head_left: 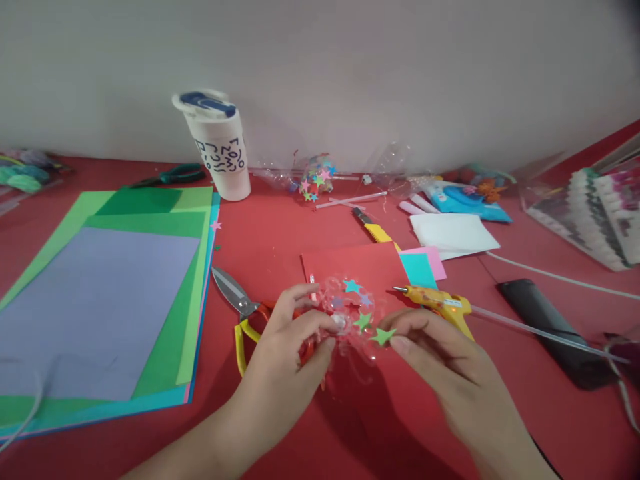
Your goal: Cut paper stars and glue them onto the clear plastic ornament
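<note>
Over a red tabletop, the left hand pinches a clear, star-dotted plastic piece, likely light, flimsy, best held by its edge; the right hand pinches a green paper star, probably easily creased.

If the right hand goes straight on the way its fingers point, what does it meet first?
Probably the star-dotted clear plastic piece held in the left hand; the green star on it looks nearest. Depth is hard to judge from this view.
</note>
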`<state>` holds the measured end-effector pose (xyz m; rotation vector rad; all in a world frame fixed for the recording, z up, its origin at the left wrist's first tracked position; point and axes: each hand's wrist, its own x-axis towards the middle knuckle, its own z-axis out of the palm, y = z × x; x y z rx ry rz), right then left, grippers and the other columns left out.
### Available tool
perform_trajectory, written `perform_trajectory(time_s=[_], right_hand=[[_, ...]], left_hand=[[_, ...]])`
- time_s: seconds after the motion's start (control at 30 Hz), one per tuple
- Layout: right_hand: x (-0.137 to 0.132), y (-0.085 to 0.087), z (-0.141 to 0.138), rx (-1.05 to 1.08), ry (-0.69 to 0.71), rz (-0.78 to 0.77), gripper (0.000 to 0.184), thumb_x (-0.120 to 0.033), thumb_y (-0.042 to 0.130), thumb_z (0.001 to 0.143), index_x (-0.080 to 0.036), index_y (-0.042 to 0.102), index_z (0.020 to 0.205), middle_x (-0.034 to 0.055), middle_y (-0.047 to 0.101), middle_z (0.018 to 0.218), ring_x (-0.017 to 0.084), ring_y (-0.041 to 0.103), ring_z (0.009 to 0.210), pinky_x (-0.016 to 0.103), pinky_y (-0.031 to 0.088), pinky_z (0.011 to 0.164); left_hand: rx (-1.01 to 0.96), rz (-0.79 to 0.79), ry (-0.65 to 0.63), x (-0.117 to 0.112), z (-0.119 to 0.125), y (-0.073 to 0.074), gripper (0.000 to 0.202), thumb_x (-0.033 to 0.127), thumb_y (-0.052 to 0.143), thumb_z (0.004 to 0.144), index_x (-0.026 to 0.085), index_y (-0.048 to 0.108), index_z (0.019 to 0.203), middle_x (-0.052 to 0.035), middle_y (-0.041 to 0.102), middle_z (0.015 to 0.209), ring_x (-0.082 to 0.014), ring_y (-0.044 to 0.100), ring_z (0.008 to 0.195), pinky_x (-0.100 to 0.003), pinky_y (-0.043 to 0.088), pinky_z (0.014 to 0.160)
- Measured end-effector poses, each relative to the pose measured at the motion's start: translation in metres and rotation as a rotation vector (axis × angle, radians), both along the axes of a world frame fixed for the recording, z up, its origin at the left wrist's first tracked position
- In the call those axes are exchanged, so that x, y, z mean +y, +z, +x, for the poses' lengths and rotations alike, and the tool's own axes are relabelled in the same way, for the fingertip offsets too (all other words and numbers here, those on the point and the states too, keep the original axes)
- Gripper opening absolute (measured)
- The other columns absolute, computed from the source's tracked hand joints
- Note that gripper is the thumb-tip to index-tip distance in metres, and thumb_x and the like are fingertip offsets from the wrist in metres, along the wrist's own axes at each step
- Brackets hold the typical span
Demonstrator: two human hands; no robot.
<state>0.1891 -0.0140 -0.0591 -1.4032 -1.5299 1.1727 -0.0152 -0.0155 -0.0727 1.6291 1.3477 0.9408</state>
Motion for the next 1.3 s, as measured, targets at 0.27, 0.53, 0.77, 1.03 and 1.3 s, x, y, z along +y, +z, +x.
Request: perform_trajectory(time_s=[0.27, 0.53, 0.77, 1.03, 1.3], right_hand=[[0.008, -0.011, 0.010, 0.090, -0.064, -0.015, 0.009, -0.030, 0.064, 0.084, -0.023, 0.063, 0.079, 0.0004, 0.061, 0.077, 0.014, 0.057, 0.069, 0.021, 0.049, 0.060], [0.007, -0.009, 0.009, 0.104, -0.059, -0.023, 0.007, -0.027, 0.064, 0.084, -0.024, 0.062, 0.079, -0.0012, 0.060, 0.077, 0.013, 0.056, 0.067, 0.020, 0.049, 0.060], [0.006, 0.001, 0.003, -0.018, 0.019, 0.035, 0.008, -0.020, 0.060, 0.087, -0.024, 0.061, 0.080, -0.0020, 0.063, 0.081, 0.012, 0.061, 0.074, 0.017, 0.051, 0.069], [0.008, 0.007, 0.001, -0.165, 0.098, 0.115, 0.011, -0.018, 0.057, 0.088, -0.028, 0.058, 0.084, -0.0061, 0.064, 0.081, 0.009, 0.060, 0.076, 0.013, 0.047, 0.069], [0.010, 0.006, 0.004, -0.097, 0.082, 0.072, 0.010, -0.020, 0.058, 0.090, -0.029, 0.059, 0.085, -0.0059, 0.062, 0.083, 0.009, 0.059, 0.075, 0.012, 0.048, 0.070]], left_hand=[[0.184, 0.197, -0.037, 0.000, 0.005, 0.001, 0.026, 0.010, 0.049, 0.088, 0.028, 0.066, 0.096, -0.0055, 0.039, 0.134, -0.0213, 0.048, 0.115, -0.040, 0.044, 0.095], [0.340, 0.151, 0.040, 0.008, 0.012, 0.001, 0.018, 0.021, 0.053, 0.089, 0.026, 0.070, 0.089, -0.0073, 0.025, 0.146, -0.0306, 0.028, 0.133, -0.054, 0.033, 0.104], [0.215, 0.037, 0.100, 0.002, 0.021, -0.008, 0.020, 0.015, 0.056, 0.084, 0.029, 0.070, 0.086, -0.0023, 0.027, 0.146, -0.0295, 0.031, 0.133, -0.054, 0.033, 0.105], [0.073, 0.025, 0.103, -0.004, 0.012, -0.011, 0.032, 0.010, 0.046, 0.088, 0.034, 0.066, 0.096, 0.0015, 0.030, 0.148, -0.0219, 0.038, 0.133, -0.047, 0.037, 0.106], [-0.094, 0.012, 0.092, -0.011, 0.005, -0.004, 0.025, 0.006, 0.048, 0.084, 0.028, 0.059, 0.082, 0.0004, 0.042, 0.138, -0.0238, 0.039, 0.134, -0.046, 0.042, 0.103]])
